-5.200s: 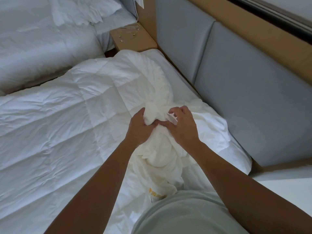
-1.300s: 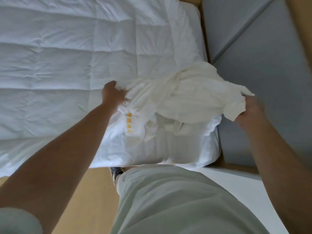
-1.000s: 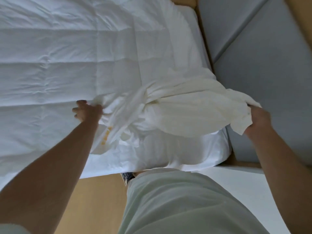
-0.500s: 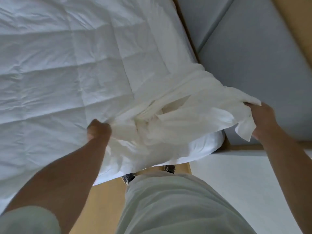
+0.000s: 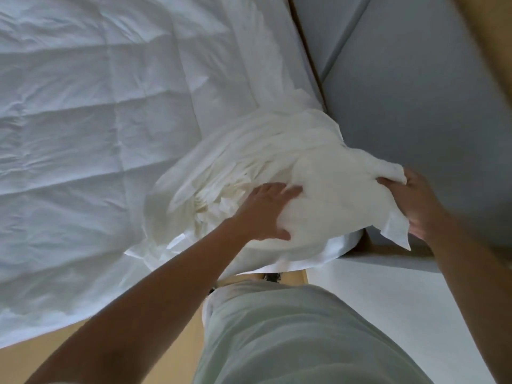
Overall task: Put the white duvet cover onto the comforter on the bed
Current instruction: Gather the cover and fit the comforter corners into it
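surface: bed under a white quilted comforter point(image 5: 97, 120), spread flat, with stitched squares and light creases; it fills the left and top of the view.
room: grey padded headboard panels point(image 5: 415, 92) run along the right of the bed, with a tan wooden strip point(image 5: 493, 37) at the far right edge. wooden floor point(image 5: 55, 361) lies below the bed's near edge. a pale flat area point(image 5: 415, 314) shows at lower right; cannot tell what it is.

duvet cover point(image 5: 318, 167): cream-white, bunched in a heap on the comforter's corner next to the headboard, folds fanning leftward.

left hand point(image 5: 266, 212): flat on the heap, fingers straight and spread, pressing the cloth, gripping nothing.
right hand point(image 5: 415, 206): fingers curled round a corner of the duvet cover at the heap's right end; a flap of cloth hangs below it.
the hands are apart, with the heap between them.

in the way: the person's pale green garment point(image 5: 291, 342) fills the bottom centre and hides the floor there. a dark shoe tip point(image 5: 273, 277) shows just under the bed edge. the left forearm crosses the comforter's near edge.
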The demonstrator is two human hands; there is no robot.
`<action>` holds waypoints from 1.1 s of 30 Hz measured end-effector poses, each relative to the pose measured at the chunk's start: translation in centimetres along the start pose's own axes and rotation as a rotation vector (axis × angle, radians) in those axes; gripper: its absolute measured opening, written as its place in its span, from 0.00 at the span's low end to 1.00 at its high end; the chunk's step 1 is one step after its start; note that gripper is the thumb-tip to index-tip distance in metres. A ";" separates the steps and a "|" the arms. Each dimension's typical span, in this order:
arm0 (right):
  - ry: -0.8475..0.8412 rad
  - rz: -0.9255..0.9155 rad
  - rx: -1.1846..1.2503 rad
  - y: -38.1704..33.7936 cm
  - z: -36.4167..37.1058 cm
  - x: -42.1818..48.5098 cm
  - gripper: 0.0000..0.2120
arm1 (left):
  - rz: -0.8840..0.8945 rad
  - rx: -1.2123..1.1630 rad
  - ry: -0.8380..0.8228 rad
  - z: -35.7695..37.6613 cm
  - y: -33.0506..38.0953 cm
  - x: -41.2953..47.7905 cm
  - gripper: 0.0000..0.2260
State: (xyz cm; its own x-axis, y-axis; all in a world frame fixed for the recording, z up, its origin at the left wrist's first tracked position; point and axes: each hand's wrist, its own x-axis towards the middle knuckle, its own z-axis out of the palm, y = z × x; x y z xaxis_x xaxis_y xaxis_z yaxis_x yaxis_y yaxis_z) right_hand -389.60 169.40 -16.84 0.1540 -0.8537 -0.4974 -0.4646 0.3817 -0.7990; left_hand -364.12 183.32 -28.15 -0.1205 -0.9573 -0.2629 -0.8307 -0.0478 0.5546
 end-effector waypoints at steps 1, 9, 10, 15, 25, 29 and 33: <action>-0.007 0.014 0.000 0.3 -0.4 0.3 0.12 | -0.043 0.066 0.008 0.9 0.6 0.5 0.44; 0.054 0.004 -0.750 1.5 0.0 1.1 0.26 | -0.220 0.196 0.080 3.1 1.4 -0.8 0.20; 0.153 -0.159 -0.890 1.1 1.1 0.4 0.35 | -0.220 0.219 0.090 2.9 1.6 -1.0 0.20; -0.261 -0.747 -1.438 1.9 13.4 -4.9 0.53 | -0.239 0.280 0.239 0.7 2.8 -2.3 0.20; -0.324 -0.989 -1.197 -1.2 15.8 -4.0 0.23 | -0.313 0.196 0.396 0.5 -4.7 -9.6 0.28; -0.273 -1.007 -1.170 -2.2 14.1 -4.5 0.30 | -0.174 0.129 0.416 -1.5 -7.1 -10.5 0.27; -0.052 -1.021 -1.251 -3.4 15.0 -5.5 0.29 | -0.091 0.079 0.524 -4.8 -6.9 -10.6 0.19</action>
State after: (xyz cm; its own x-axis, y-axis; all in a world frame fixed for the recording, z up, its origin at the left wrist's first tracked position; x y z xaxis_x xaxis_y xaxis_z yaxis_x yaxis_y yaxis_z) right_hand -375.80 178.12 -16.45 0.8446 -0.5353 0.0106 -0.5346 -0.8443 -0.0375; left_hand -354.48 192.43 -25.44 0.2247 -0.9652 0.1334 -0.8658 -0.1350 0.4818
